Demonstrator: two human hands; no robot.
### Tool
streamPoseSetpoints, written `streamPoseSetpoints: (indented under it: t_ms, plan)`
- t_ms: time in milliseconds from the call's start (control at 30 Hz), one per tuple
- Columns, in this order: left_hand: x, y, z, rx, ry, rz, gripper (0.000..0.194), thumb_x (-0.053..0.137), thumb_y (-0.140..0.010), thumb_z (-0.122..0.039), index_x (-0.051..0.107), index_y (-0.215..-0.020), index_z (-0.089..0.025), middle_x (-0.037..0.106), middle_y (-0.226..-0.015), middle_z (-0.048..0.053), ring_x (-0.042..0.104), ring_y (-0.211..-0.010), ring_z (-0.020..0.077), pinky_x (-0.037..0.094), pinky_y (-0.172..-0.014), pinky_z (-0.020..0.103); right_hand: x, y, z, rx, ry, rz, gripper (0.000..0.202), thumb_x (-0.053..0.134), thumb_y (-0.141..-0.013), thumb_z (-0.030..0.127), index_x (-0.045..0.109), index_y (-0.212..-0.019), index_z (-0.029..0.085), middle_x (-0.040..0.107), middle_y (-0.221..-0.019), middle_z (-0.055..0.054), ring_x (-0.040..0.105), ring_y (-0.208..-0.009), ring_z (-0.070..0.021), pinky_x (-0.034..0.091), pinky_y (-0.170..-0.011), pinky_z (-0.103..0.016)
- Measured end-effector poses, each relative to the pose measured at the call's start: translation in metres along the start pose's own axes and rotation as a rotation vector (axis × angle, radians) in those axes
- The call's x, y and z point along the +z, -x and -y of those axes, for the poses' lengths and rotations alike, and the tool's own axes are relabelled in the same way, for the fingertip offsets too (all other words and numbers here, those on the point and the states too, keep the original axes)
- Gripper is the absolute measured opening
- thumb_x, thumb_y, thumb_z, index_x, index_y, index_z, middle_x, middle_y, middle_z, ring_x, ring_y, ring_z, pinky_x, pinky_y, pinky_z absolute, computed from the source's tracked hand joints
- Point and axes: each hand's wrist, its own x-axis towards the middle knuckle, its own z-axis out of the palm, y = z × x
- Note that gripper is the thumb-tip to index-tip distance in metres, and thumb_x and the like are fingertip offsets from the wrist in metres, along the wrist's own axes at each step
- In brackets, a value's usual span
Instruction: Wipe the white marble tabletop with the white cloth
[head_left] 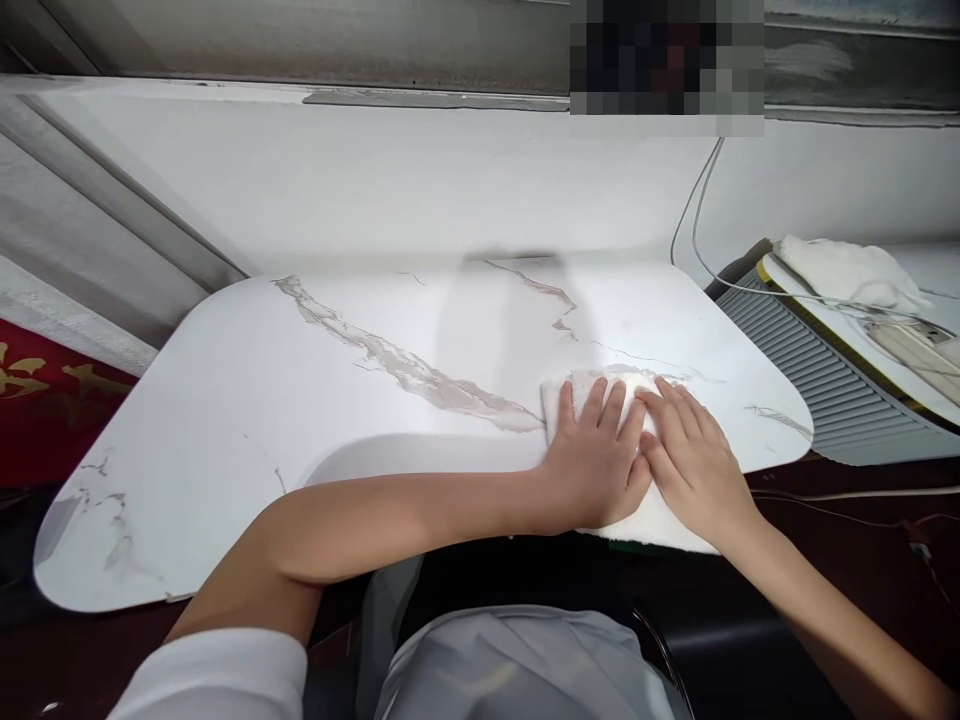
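- Wall (360,180), one, smooth and white, running behind the surface below a grey, ledge-like band.
- One surface (225,400), a long white slab with rounded corners and a marble pattern; one broad grey-beige vein crosses it diagonally, with several finer ones around it. Soft shadows lie across its middle.
- One ribbed cabinet (810,375) at the far right, its grey front grooved in narrow upright lines, its white top edged in black and yellow.
- One red panel (60,400) with gold markings at the left side; whether it is cloth or paper I cannot tell.
- One white sleeve (217,675) on the person's left arm, soft and plain.
- Two white cloths in all, both soft and fuzzy. The folded cloth (652,520) lies flat on the right part of the surface under both hands, its near part reaching past the edge; the crumpled cloth (851,270) rests on the cabinet's top.
- Two hands, palms down on the folded cloth, pressing on it and not closed round it. The left hand (596,465) has its fingers spread and straight; the right hand (694,460) is extended, fingers closer together. Their thumbs are side by side.
- Two thin grey cables (697,195), curving down the wall at the right.
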Motion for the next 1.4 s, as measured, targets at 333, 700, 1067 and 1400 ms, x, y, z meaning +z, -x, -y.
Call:
streamPoseSetpoints:
  t_ms: [333,700,1067,1400]
  plan:
    - [-0.005,-0.035,0.013,-0.11,0.052,0.084,0.06,0.028,-0.097,-0.028,0.028,-0.156,-0.015,0.022,-0.166,0.011,0.013,-0.154,0.0286,0.01,-0.123,0.062,0.002,-0.044,-0.005,0.005,-0.017,0.007,0.047,0.03,-0.096,0.04,0.047,-0.137,0.025,0.047,-0.152,-0.012,0.038,-0.144,-0.0354,0.036,-0.113,-0.062]
    - [-0.009,-0.152,0.096,-0.16,0.064,-0.017,0.056,0.03,-0.097,-0.028,0.037,-0.152,-0.023,0.032,-0.163,0.006,0.023,-0.152,0.0223,0.011,-0.124,0.052,0.031,-0.182,-0.035,0.015,-0.103,-0.113,0.04,0.038,-0.09,0.03,0.055,-0.125,0.023,0.063,-0.132,-0.013,0.053,-0.125,-0.0336,0.043,-0.104,-0.055]
    - [-0.024,-0.196,0.159,-0.234,0.072,-0.116,0.052,0.03,-0.097,-0.032,0.045,-0.146,-0.028,0.043,-0.156,0.003,0.032,-0.147,0.0213,0.02,-0.122,0.045,0.053,-0.267,-0.023,0.031,-0.066,-0.069,0.043,0.027,-0.094,0.026,0.053,-0.128,0.024,0.058,-0.136,-0.012,0.05,-0.124,-0.0331,0.04,-0.1,-0.054]
    - [-0.025,-0.207,0.174,-0.264,0.038,-0.154,0.051,0.03,-0.098,-0.033,0.047,-0.145,-0.03,0.048,-0.152,0.001,0.036,-0.143,0.0237,0.025,-0.12,0.043,0.064,-0.292,-0.025,0.005,-0.051,-0.105,0.043,0.027,-0.096,0.027,0.052,-0.13,0.024,0.059,-0.134,-0.013,0.051,-0.121,-0.0341,0.042,-0.098,-0.055]
